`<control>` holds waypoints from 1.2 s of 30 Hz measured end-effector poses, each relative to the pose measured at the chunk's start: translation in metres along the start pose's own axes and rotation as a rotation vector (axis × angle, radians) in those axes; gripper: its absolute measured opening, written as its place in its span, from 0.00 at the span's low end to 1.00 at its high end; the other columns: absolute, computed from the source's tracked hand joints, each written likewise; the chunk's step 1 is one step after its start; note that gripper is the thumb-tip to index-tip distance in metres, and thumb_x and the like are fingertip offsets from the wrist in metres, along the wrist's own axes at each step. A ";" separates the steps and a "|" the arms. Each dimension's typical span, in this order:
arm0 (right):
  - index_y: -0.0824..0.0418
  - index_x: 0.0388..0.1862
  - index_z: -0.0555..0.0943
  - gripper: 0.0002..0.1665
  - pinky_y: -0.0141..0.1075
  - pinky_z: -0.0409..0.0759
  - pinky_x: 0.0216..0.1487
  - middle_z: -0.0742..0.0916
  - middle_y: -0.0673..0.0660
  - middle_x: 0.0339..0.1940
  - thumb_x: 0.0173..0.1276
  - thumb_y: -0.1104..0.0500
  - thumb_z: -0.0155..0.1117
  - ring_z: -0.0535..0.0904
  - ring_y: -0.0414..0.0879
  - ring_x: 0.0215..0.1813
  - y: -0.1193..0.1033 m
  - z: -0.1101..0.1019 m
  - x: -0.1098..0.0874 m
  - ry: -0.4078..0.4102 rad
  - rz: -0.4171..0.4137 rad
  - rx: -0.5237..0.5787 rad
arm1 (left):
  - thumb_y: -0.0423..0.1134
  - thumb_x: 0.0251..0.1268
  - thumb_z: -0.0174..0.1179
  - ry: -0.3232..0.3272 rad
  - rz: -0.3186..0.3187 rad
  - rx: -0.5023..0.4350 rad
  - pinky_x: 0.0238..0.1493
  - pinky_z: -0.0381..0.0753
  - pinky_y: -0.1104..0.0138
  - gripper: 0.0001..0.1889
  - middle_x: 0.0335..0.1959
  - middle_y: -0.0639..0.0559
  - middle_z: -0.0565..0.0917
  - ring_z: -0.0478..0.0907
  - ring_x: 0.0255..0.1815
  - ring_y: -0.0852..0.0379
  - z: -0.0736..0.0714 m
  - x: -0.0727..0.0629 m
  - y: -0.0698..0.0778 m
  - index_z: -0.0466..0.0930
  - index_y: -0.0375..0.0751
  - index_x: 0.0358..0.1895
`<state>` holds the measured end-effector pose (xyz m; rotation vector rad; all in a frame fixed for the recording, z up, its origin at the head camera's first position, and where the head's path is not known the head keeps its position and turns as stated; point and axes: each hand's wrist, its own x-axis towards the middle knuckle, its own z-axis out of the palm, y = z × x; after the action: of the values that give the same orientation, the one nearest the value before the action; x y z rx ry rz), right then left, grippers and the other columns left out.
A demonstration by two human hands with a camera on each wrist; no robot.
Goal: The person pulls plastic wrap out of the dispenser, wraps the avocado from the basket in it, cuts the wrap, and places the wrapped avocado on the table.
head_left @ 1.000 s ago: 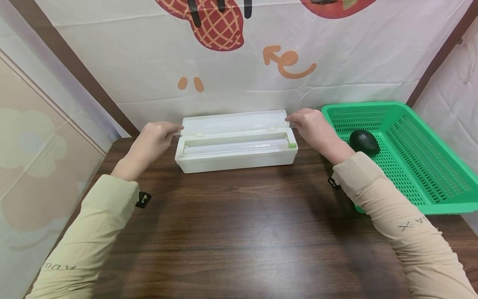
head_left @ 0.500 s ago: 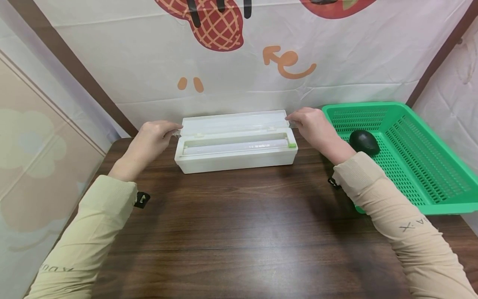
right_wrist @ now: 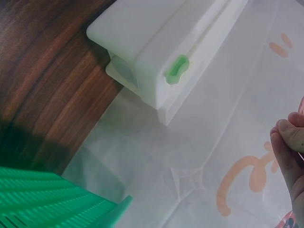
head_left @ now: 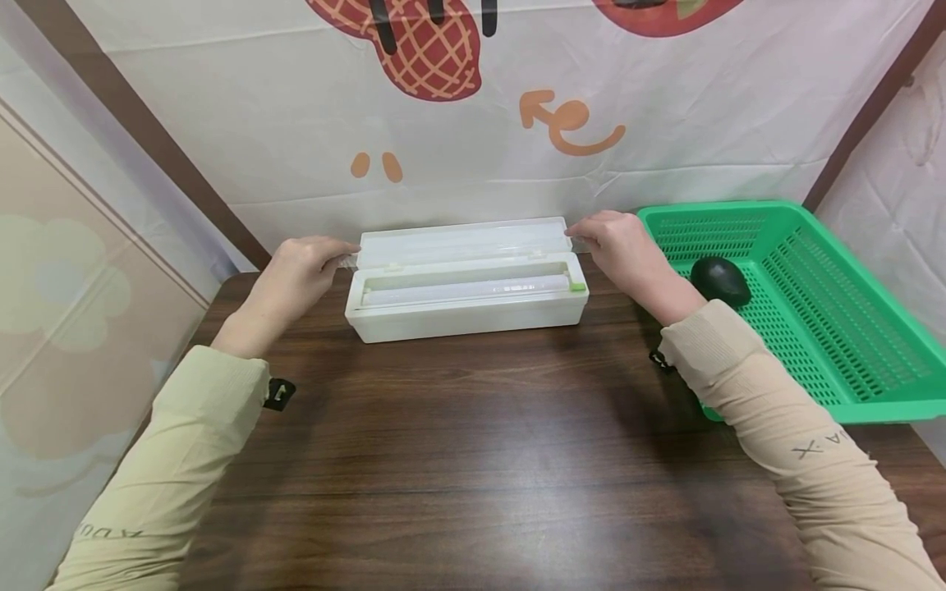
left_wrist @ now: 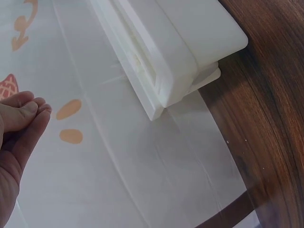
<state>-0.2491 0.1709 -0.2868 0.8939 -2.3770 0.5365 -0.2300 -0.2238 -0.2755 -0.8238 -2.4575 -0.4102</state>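
A white cling film dispenser box (head_left: pixel 466 317) stands at the back of the table, its lid (head_left: pixel 458 240) tipped back against the wall cloth. Inside lies a pale roll (head_left: pixel 466 290); a green slide cutter (head_left: pixel 577 287) sits at the right end of the front rim. My left hand (head_left: pixel 297 271) pinches a corner of clear cling film (head_left: pixel 347 261) beside the lid's left end. At the right end, my right hand (head_left: pixel 619 253) pinches the other side of the film between thumb and fingers. In both wrist views, thumb and fingertips meet; the film itself is barely visible.
A green plastic basket (head_left: pixel 850 410) stands on the right of the brown wooden table (head_left: pixel 473 460), with a dark oval object (head_left: pixel 720 281) in it. A printed white cloth (head_left: pixel 296 107) hangs close behind the box.
My left hand has shifted very slightly left and up, still pinching the film. The right hand has stayed almost still, and the box and basket have not moved.
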 end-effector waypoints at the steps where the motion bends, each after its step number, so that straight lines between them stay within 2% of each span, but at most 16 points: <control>1: 0.68 0.35 0.84 0.11 0.44 0.79 0.38 0.85 0.63 0.31 0.59 0.76 0.56 0.80 0.54 0.36 0.000 0.000 0.000 0.001 0.000 0.000 | 0.18 0.53 0.54 0.000 0.000 -0.002 0.41 0.78 0.55 0.12 0.35 0.38 0.84 0.80 0.38 0.43 0.000 0.000 0.000 0.82 0.29 0.38; 36: 0.68 0.36 0.84 0.12 0.44 0.79 0.39 0.85 0.63 0.31 0.59 0.77 0.56 0.80 0.54 0.37 -0.001 -0.005 0.001 0.013 0.004 0.017 | 0.17 0.53 0.53 0.023 0.017 -0.002 0.42 0.78 0.55 0.12 0.35 0.38 0.84 0.80 0.38 0.42 -0.005 0.001 0.000 0.82 0.29 0.38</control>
<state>-0.2475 0.1724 -0.2819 0.8912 -2.3664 0.5632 -0.2291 -0.2255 -0.2711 -0.8366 -2.4279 -0.4137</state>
